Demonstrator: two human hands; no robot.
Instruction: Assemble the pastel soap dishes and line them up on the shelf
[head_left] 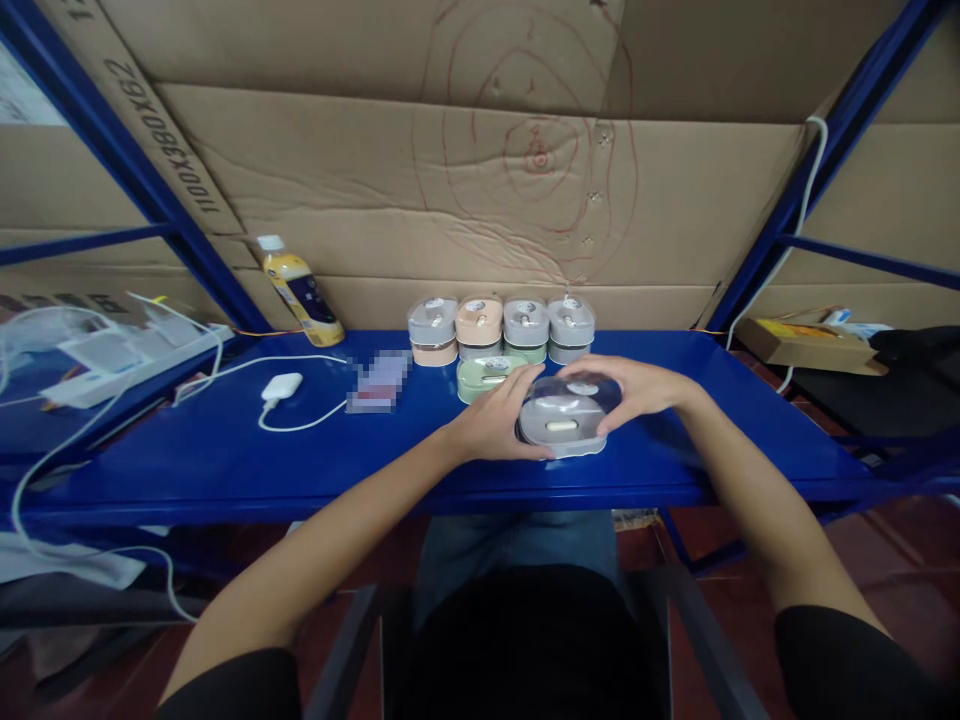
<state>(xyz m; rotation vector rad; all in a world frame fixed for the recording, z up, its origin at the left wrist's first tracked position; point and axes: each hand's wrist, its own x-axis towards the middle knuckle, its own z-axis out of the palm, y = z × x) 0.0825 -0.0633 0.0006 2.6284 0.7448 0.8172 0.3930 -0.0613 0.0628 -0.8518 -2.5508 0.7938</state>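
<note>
Both my hands cup a grey rounded plastic box (562, 420) with a clear, domed cover, resting it on the blue shelf (225, 480). My left hand (493, 418) grips its near left side, and my right hand (619, 390) curves over its top right. A pale green box (484, 378) sits just beyond my left fingers. Behind it stand several similar boxes in grey, peach and green, stacked in pairs, with a peach one (478, 320) among them.
A yellow-labelled plastic bottle (300, 290) lies tilted at the back left. Nearby are a white charger (282, 387) with its cable and a pixelated item (379, 382). Cardboard with red drawn circles backs the blue steel shelving. White cables and a power strip (135, 360) lie at left.
</note>
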